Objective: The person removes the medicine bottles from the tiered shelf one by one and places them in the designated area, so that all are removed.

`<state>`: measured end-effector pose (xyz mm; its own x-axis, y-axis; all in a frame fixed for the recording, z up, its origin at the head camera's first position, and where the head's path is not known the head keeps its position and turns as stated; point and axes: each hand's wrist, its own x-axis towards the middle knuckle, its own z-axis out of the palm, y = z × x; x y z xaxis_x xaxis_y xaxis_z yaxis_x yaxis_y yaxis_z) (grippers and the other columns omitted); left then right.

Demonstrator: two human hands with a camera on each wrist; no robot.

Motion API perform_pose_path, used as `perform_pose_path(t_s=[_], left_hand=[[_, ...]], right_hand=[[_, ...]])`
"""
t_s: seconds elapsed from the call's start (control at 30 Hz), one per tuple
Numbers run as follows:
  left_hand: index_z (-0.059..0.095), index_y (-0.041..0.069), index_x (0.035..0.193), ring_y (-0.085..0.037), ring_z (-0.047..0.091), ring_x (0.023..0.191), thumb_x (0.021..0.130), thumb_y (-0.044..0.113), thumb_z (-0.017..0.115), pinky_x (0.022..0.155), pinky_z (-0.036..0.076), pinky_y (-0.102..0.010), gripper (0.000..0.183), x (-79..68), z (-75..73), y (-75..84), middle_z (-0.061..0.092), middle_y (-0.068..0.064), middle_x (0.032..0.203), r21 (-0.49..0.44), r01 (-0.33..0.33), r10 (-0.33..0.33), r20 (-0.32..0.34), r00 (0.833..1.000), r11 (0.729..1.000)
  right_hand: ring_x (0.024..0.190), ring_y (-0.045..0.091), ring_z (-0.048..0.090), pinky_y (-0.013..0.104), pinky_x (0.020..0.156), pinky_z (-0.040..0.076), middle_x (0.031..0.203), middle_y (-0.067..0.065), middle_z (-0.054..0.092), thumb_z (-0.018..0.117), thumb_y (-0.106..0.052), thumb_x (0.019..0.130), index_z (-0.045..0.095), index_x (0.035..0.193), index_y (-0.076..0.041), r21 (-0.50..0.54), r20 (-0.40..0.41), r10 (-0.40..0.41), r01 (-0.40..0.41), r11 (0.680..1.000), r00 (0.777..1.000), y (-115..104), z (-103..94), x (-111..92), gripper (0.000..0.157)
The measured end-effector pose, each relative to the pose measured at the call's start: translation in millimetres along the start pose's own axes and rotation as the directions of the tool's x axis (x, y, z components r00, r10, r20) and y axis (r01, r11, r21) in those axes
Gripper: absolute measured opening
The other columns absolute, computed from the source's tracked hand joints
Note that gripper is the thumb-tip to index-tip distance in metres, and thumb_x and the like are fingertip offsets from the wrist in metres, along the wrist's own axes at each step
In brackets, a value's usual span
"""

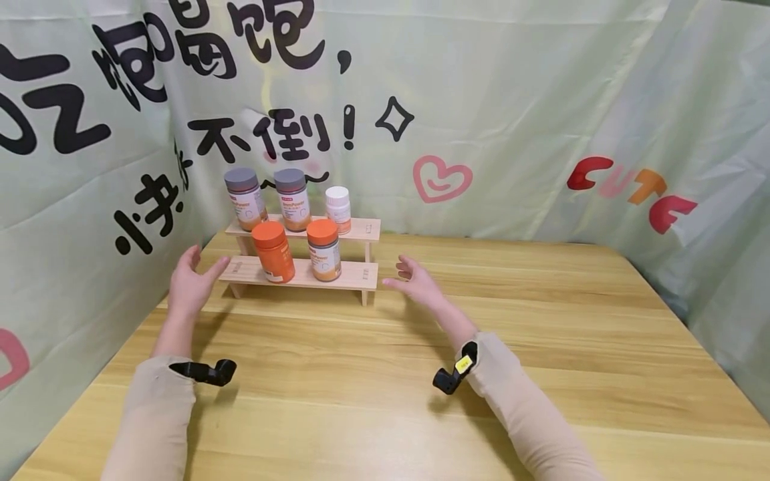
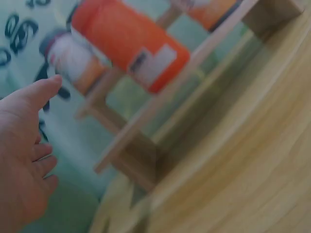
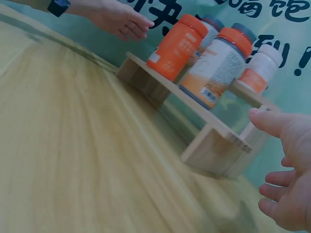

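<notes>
A two-tier wooden stand [image 1: 356, 274] holds several supplement bottles. On its lower shelf are an all-orange bottle [image 1: 273, 254] and an orange-capped bottle with a white label [image 1: 325, 254]. Two grey-capped bottles [image 1: 245, 204] [image 1: 293, 204] and a small white bottle [image 1: 339, 212] occupy the upper shelf. My left hand [image 1: 190, 286] hovers just off the stand's left end, thumb spread from the fingers. Off the right end is my right hand [image 1: 418, 286], fingers loosely bent, holding nothing. In the right wrist view, a gap shows between that hand [image 3: 294, 165] and the stand [image 3: 214, 150].
The stand sits on a wood-grain table [image 1: 337, 387], toward its back left. A pale green curtain [image 1: 511, 100] with black lettering and coloured drawings hangs behind and along the left side. Each wrist carries a small black camera [image 1: 207, 372].
</notes>
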<state>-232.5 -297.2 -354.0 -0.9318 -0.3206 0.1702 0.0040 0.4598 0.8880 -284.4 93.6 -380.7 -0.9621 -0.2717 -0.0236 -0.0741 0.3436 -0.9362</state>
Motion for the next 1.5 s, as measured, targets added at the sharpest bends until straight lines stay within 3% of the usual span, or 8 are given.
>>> perform_pose_path(t_s=[0.23,0.5,0.7,0.97,1.13,1.5], left_hand=[[0.002,-0.007,0.145,-0.04,0.007,0.137,0.091,0.041,0.054,0.11,0.011,-0.05,0.089,15.8,5.8,-23.8,0.004,-0.026,0.15,0.013,0.012,-0.014,0.193,0.981,1.0],[0.001,-0.007,0.145,-0.039,0.007,0.137,0.09,0.035,0.058,0.111,0.009,-0.049,0.089,24.0,15.8,-29.4,0.003,-0.026,0.15,0.017,0.03,-0.033,0.311,0.95,0.999],[0.0,-0.005,0.145,-0.037,0.006,0.138,0.088,0.024,0.063,0.111,0.007,-0.049,0.09,26.8,18.3,-30.7,0.002,-0.023,0.151,-0.005,0.049,-0.044,0.321,0.946,0.999],[0.0,-0.003,0.146,-0.038,0.006,0.137,0.088,0.025,0.062,0.111,0.007,-0.051,0.089,29.6,18.2,-34.1,0.002,-0.023,0.152,0.007,0.05,-0.049,0.337,0.94,0.999],[0.001,-0.002,0.146,-0.038,0.005,0.138,0.089,0.023,0.062,0.111,0.006,-0.051,0.088,29.9,19.0,-32.6,0.001,-0.023,0.152,0.018,0.051,-0.054,0.344,0.938,0.999],[0.004,-0.006,0.145,-0.037,0.004,0.138,0.086,0.02,0.065,0.111,0.007,-0.048,0.089,29.6,19.1,-31.3,0.003,-0.024,0.151,0.026,0.031,-0.038,0.331,0.943,0.999]], right_hand=[[0.127,0.034,0.039,0.044,0.106,0.029,0.143,0.02,0.035,0.071,-0.022,0.082,0.026,0.143,0.002,-0.055,-0.019,-0.003,0.002,0.998,1.0,5,15.8,4,0.08],[0.128,0.034,0.037,0.044,0.107,0.027,0.142,0.02,0.038,0.071,-0.021,0.081,0.031,0.141,0.004,-0.088,-0.012,-0.024,0.023,0.996,1.0,6,31.0,6,0.076],[0.133,0.031,0.031,0.044,0.109,0.023,0.142,0.017,0.039,0.071,-0.023,0.082,0.034,0.14,0.003,-0.148,-0.014,-0.049,0.046,0.988,0.999,7,38.1,9,0.074],[0.132,0.03,0.032,0.046,0.107,0.026,0.142,0.014,0.04,0.071,-0.025,0.082,0.035,0.142,-0.002,-0.122,-0.041,-0.044,0.038,0.992,0.998,6,41.4,12,0.073],[0.131,0.03,0.033,0.045,0.107,0.027,0.142,0.015,0.039,0.072,-0.022,0.081,0.032,0.142,0.001,-0.098,-0.051,-0.027,0.021,0.995,0.998,3,41.5,13,0.076],[0.131,0.029,0.032,0.044,0.108,0.025,0.14,0.016,0.041,0.074,-0.02,0.08,0.035,0.14,0.001,-0.091,-0.03,-0.034,0.031,0.995,0.999,1,33.9,12,0.075]])
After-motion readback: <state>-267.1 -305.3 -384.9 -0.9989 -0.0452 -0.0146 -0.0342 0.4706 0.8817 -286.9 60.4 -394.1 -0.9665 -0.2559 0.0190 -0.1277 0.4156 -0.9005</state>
